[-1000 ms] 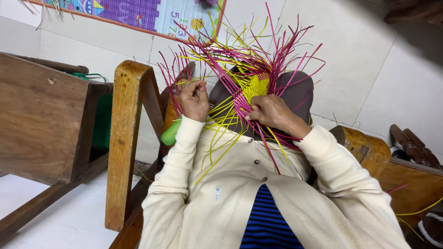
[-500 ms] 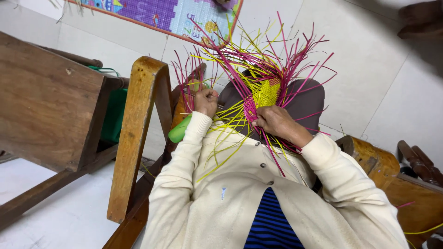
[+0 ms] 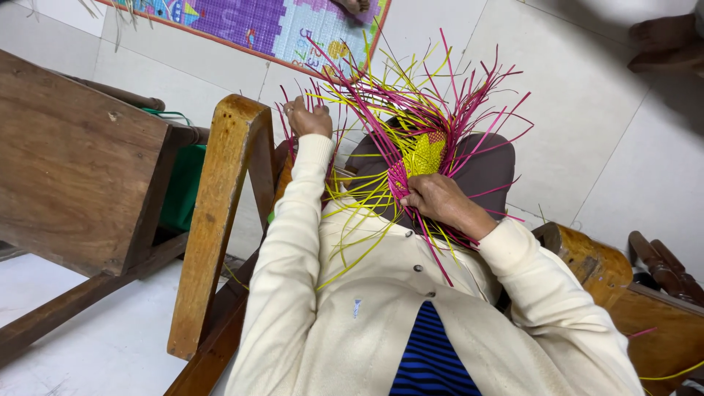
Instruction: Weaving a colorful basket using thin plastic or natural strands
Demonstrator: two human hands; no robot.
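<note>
Pale floor tiles spread out beneath us, with a colourful play mat along the top edge and a dark wooden furniture piece at the far left. Next to it stands the wooden chair arm of our seat, light and worn. Just past that, our left hand reaches up and away from our lap, fingers pinched around the ends of a few pink strips pulled out taut. In the middle, resting on our dark-clad knees, sits the woven piece: a small, tight patch of yellow and pink plaiting from which long loose strips fan out in every direction, some yellow ones trailing down over our cream cardigan. Our right hand closes on the lower edge of the woven patch, thumb and fingers clamped to hold it steady. We judge the work to be early on: only the small centre is plaited, and by far the greater length of the strips is still unwoven. Further right, the other chair arm shows, and someone else's bare foot rests on the tiles at the upper corner.
</note>
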